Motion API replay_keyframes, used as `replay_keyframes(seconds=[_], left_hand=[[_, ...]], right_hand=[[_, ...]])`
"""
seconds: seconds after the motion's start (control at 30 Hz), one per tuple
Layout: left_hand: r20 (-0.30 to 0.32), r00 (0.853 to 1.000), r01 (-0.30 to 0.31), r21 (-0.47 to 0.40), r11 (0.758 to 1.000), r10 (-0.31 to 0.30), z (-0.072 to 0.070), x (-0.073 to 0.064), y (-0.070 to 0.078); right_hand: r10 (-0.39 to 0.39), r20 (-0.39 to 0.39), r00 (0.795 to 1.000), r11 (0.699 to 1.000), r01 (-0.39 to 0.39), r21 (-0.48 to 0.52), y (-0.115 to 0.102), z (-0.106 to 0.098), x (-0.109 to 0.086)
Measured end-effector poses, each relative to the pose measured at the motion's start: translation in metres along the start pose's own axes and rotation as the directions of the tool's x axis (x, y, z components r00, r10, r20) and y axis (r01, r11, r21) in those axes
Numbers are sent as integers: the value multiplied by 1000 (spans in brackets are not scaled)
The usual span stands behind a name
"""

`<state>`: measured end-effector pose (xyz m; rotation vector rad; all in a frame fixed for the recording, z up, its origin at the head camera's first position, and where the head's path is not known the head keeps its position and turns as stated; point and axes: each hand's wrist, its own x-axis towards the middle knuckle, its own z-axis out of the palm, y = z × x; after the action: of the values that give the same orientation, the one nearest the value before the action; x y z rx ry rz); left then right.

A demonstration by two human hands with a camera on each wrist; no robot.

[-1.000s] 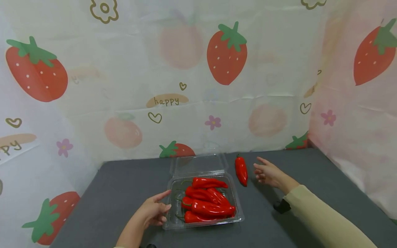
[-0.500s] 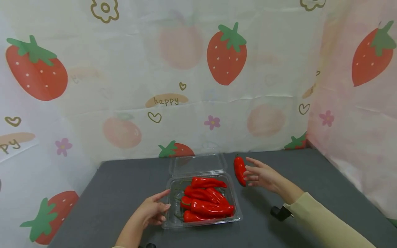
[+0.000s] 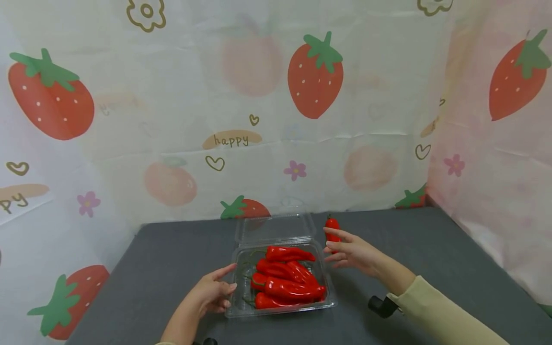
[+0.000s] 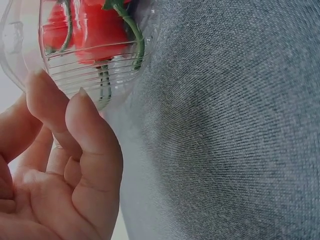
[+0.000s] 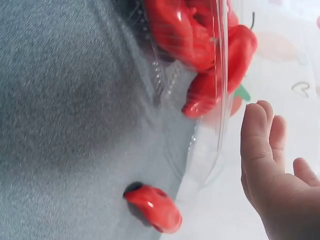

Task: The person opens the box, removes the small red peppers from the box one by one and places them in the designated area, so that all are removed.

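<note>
A clear plastic clamshell box (image 3: 241, 306) stands on the grey table with its lid (image 3: 276, 230) raised behind. Several red peppers (image 3: 293, 289) with green stems lie in it. My left hand (image 3: 211, 292) is at the box's left side, fingertips at the wall; in the left wrist view the fingers (image 4: 86, 122) are loosely bent beside the ribbed wall (image 4: 95, 70). Off the box's right edge my right hand (image 3: 355, 254) hovers with fingers spread and nothing held. It partly hides a lone red pepper (image 3: 332, 224) on the table, which the right wrist view shows apart from the hand (image 5: 275, 165).
Dark grey cloth covers the table (image 3: 181, 254). A fruit-print curtain (image 3: 181, 96) stands behind it, with printed side curtains left and right (image 3: 496, 191). A black wrist device (image 3: 381, 305) hangs under the right sleeve (image 3: 440, 311).
My right hand has moved left from beyond the lone pepper, now in front of it and near the box's right edge. The left hand, box and peppers stay in place.
</note>
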<state>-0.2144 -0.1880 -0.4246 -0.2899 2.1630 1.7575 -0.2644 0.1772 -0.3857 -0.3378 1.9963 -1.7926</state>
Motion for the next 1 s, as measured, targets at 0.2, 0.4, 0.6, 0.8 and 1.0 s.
replay_keyframes(seconds=[0.2,0.4,0.6,0.8,1.0], left_hand=[[-4,1000,4,-8,1000,-4,0,0,0],[-9,1000,6,-8,1000,-6,0,0,0],[-10,1000,8,-1,1000,-8,0,0,0],[-4,1000,10,8,1000,-10,0,-1,0],[-3,1000,12,8,1000,-12,0,-1,2]], right_hand=[[-10,58,998,1000,9,9,0,9,0],[-11,91,996,1000,11,-2,1,18,2],[-5,130,992,999,11,-50,5,29,4],[10,169,986,993,10,-117,4,38,4],[7,236,972,984,35,-174,9,45,8]])
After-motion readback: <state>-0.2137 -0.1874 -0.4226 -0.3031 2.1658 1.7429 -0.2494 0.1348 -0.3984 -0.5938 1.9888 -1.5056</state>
